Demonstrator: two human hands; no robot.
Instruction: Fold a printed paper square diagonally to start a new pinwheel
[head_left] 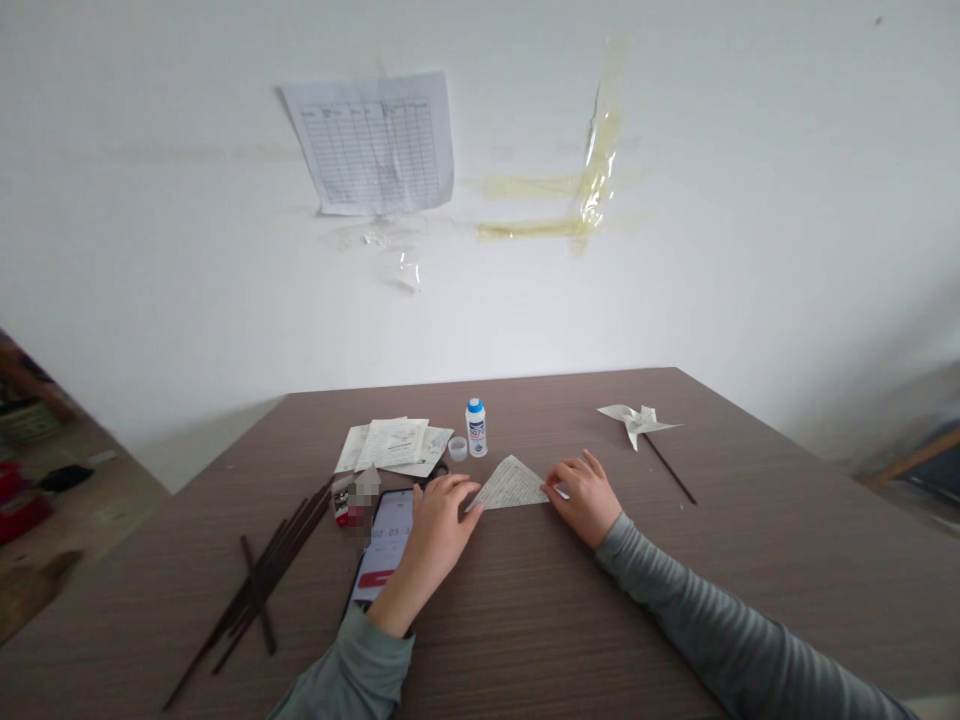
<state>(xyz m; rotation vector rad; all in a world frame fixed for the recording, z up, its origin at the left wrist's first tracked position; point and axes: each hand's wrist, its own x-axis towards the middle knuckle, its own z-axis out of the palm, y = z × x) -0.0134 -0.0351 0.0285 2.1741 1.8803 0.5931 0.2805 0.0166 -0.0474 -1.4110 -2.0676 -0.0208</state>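
A printed sheet of paper folded into a triangle [513, 486] lies on the table between my hands, its peak pointing away from me. My left hand [441, 522] has thumb and forefinger closed at the left corner of the paper. At the opposite corner, my right hand [585, 500] pinches the paper with thumb and forefinger, its other fingers raised. Just behind the triangle stands a white glue bottle [476, 430] with a blue top, and a clear cap [457, 449] beside it. Partly covered by my left hand and forearm is a phone [386, 540] showing a timer.
Behind my left hand are stacked paper sheets [394, 443], dark scissors handles [437, 470] and a small box [352, 503]. Several dark sticks [262, 575] lie at left. A paper pinwheel [639, 423] on a stick rests at right. The wall [525, 320] borders the table's [540, 620] far edge.
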